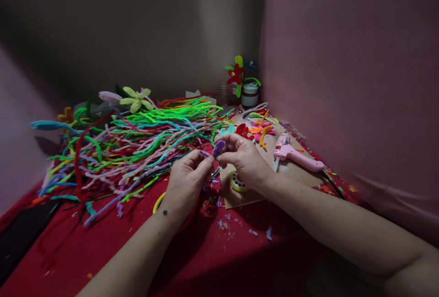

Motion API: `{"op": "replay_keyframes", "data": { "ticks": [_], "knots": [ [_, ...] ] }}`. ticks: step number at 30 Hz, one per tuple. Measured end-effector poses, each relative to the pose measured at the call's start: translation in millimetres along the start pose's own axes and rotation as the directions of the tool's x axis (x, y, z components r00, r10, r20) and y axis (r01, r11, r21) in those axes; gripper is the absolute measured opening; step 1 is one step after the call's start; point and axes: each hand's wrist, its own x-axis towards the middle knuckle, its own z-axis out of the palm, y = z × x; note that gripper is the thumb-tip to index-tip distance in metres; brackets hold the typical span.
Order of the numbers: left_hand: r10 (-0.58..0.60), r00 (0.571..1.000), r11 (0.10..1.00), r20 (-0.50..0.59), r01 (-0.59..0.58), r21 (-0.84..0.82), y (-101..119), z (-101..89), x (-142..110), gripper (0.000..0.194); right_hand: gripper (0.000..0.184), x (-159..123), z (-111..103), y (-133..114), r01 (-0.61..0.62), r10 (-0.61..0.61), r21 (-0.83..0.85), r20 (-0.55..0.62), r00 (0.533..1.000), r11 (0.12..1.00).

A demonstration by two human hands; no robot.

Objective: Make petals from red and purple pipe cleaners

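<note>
Between my two hands is a purple pipe cleaner petal (218, 148), a folded fuzzy piece with a thin purple tail. My right hand (240, 156) pinches the petal between thumb and fingers. The tail end sits between the thumb and forefinger of my left hand (190, 175). Below the right hand, a yellow round spool (238, 181) lies on the cardboard (247, 197), partly covered by the hand. A dark, thin tool tip (216, 174) shows beneath the petal; I cannot tell its kind.
A large heap of colourful pipe cleaners (144, 146) spreads over the red cloth (219, 251). On the cardboard's right lies a pink glue gun (295, 156), its cord trailing off. Finished fuzzy flowers (236, 75) stand at the back by a lidded jar (250, 95). Walls close in behind and right.
</note>
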Motion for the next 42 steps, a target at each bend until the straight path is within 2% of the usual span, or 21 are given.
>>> {"op": "replay_keyframes", "data": {
  "ticks": [6, 9, 13, 16, 18, 22, 26, 28, 33, 39, 42],
  "knots": [
    [-0.047, 0.998, 0.989, 0.04, 0.052, -0.141, -10, 2.2, 0, 0.021, 0.035, 3, -3, 4, 0.008, -0.008, 0.022, 0.02, 1.0, 1.0],
    [-0.023, 0.998, 0.99, 0.055, 0.031, -0.141, -10, 0.5, 1, 0.021, 0.03, 2, -3, 1, -0.009, 0.008, 0.03, 0.033, 0.999, 1.0],
    [-0.01, 0.999, 0.993, 0.037, 0.014, -0.121, -6, 0.6, 0, 0.021, 0.009, 0, -3, -4, 0.017, -0.015, -0.069, 0.029, 0.999, 0.997],
    [-0.035, 0.998, 0.99, 0.046, 0.041, -0.134, -3, 2.1, -2, 0.022, 0.016, 0, -3, -3, 0.028, -0.029, -0.145, -0.005, 1.0, 0.989],
    [-0.04, 0.998, 0.991, 0.04, 0.045, -0.127, -2, 2.3, -3, 0.022, 0.015, 0, -4, -1, 0.032, -0.033, -0.113, -0.008, 0.999, 0.993],
    [-0.005, 1.0, 0.992, 0.021, 0.008, -0.126, 0, -0.4, -2, 0.02, 0.012, 0, -3, 1, 0.0, 0.005, -0.07, 0.073, 0.997, 0.998],
    [-0.072, 0.99, 0.975, 0.122, 0.095, -0.2, 1, -4.0, 0, 0.015, 0.009, -2, -2, -3, -0.025, 0.033, -0.138, 0.06, 0.998, 0.99],
    [-0.09, 0.987, 0.971, 0.132, 0.116, -0.208, 1, -4.9, 1, 0.014, 0.01, -2, -2, -4, -0.045, 0.051, -0.18, 0.026, 0.998, 0.983],
    [-0.057, 0.996, 0.987, 0.067, 0.066, -0.146, 0, -5.2, 3, 0.012, 0.012, -2, -3, -3, -0.119, 0.131, -0.254, 0.029, 0.991, 0.96],
    [-0.022, 0.998, 0.991, 0.065, 0.03, -0.128, 0, -6.8, 5, 0.012, 0.01, -2, -4, -4, -0.105, 0.15, -0.403, 0.081, 0.985, 0.909],
    [0.059, 0.998, 0.997, 0.026, -0.058, -0.054, -4, -6.9, 4, 0.006, 0.013, -1, -6, -3, -0.114, 0.151, -0.367, 0.072, 0.986, 0.923]
  ]
}}
